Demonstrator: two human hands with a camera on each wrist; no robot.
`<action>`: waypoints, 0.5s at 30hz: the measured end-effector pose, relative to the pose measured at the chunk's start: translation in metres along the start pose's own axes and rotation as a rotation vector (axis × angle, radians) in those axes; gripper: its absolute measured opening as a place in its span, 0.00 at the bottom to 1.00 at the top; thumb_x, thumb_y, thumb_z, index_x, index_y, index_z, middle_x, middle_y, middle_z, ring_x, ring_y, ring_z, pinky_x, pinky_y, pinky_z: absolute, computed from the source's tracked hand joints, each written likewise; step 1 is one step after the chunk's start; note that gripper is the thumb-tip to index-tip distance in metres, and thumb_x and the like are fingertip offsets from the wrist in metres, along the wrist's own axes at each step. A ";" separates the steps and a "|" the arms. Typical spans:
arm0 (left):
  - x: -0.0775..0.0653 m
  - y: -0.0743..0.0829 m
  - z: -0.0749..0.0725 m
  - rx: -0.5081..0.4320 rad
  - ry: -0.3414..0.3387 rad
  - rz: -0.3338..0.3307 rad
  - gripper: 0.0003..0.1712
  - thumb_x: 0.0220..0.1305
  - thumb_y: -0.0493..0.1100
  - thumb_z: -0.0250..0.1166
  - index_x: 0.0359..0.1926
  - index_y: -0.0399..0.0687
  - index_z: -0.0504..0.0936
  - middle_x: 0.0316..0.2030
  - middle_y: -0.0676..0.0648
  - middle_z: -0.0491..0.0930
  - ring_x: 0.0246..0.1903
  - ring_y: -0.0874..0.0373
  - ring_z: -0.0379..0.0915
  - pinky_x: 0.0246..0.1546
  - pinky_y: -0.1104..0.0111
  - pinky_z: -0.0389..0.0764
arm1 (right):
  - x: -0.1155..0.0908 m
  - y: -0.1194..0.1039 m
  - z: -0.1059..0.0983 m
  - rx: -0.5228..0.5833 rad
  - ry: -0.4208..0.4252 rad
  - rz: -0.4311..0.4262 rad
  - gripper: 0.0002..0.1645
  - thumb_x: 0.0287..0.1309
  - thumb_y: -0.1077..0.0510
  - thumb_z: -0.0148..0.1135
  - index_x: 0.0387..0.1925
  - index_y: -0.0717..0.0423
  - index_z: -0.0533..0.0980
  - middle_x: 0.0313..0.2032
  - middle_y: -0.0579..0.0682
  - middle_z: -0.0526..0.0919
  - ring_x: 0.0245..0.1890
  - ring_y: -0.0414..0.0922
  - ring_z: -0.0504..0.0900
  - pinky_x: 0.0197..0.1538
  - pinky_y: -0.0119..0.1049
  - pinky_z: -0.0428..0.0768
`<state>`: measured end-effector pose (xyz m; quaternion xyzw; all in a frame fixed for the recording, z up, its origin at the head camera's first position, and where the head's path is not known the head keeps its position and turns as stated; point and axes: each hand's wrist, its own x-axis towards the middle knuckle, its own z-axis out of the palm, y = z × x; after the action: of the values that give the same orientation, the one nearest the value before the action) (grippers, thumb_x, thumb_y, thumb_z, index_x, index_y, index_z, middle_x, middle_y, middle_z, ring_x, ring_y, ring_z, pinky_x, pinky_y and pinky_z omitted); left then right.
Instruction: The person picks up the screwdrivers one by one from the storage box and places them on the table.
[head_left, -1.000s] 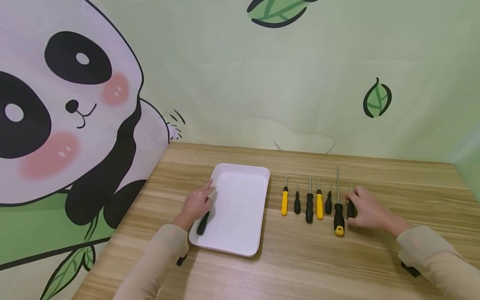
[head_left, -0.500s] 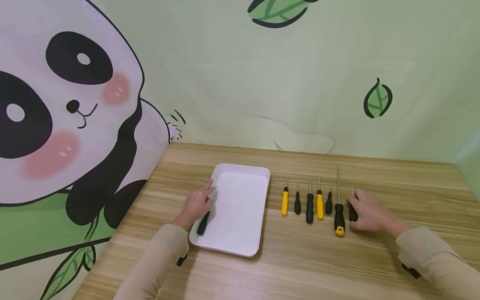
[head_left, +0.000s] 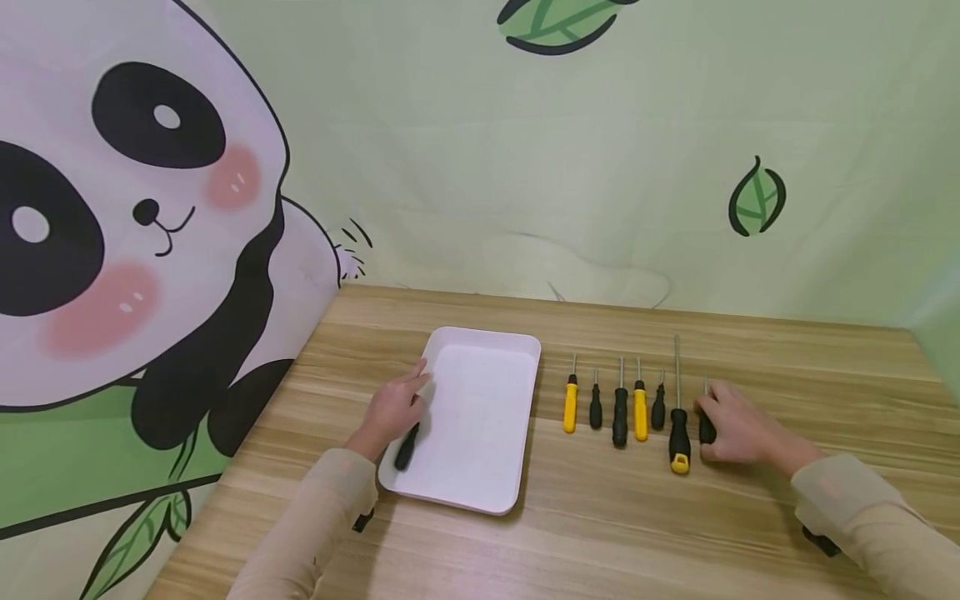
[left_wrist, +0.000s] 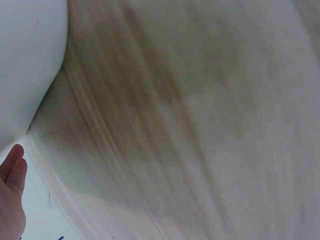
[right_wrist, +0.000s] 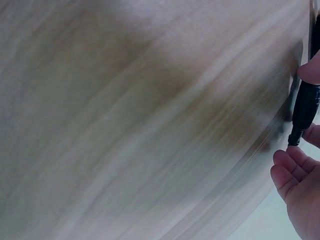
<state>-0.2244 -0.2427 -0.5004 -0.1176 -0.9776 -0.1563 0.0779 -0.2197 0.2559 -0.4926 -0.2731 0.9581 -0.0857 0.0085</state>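
My left hand (head_left: 393, 412) holds the left rim of a white tray (head_left: 480, 493), its fingers bent over the edge. Two of its fingertips show beside the tray's outer wall (left_wrist: 30, 60) in the left wrist view. Inside the tray, along the left wall, lies a black-handled screwdriver (head_left: 405, 450), its upper part hidden by that hand. On the right, my right hand (head_left: 738, 425) pinches the black handle of a short screwdriver (head_left: 707, 429) at the end of a row. The right wrist view shows thumb and fingers around this dark handle (right_wrist: 305, 107).
Several screwdrivers lie in a row with shafts toward the wall: yellow ones (head_left: 571, 408), black ones (head_left: 619, 417) and a long one with a yellow-tipped handle (head_left: 678, 442), just left of my right hand. All rest on a wooden table (head_left: 585, 533) before a panda-print backdrop (head_left: 450, 167).
My right fingers have closed in on the short screwdriver at the row's right end, and the hand has shifted slightly. My left hand and the tray have stayed put.
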 end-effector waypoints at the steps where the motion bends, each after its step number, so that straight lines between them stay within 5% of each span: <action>1: 0.000 0.000 0.000 -0.001 0.000 0.000 0.25 0.51 0.35 0.51 0.53 0.43 0.74 0.60 0.49 0.65 0.50 0.50 0.72 0.29 0.63 0.73 | 0.000 0.000 0.000 0.005 -0.004 0.000 0.30 0.24 0.51 0.65 0.35 0.63 0.73 0.29 0.51 0.62 0.28 0.44 0.60 0.28 0.32 0.58; 15: 0.001 0.000 0.000 -0.001 -0.023 -0.009 0.25 0.52 0.36 0.50 0.54 0.43 0.73 0.61 0.49 0.64 0.43 0.54 0.73 0.25 0.69 0.68 | 0.002 -0.001 -0.006 0.077 -0.070 0.035 0.29 0.25 0.53 0.66 0.36 0.62 0.72 0.29 0.50 0.62 0.28 0.43 0.61 0.28 0.32 0.59</action>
<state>-0.2254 -0.2428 -0.4998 -0.1152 -0.9788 -0.1560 0.0659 -0.2218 0.2551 -0.4860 -0.2588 0.9578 -0.1129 0.0542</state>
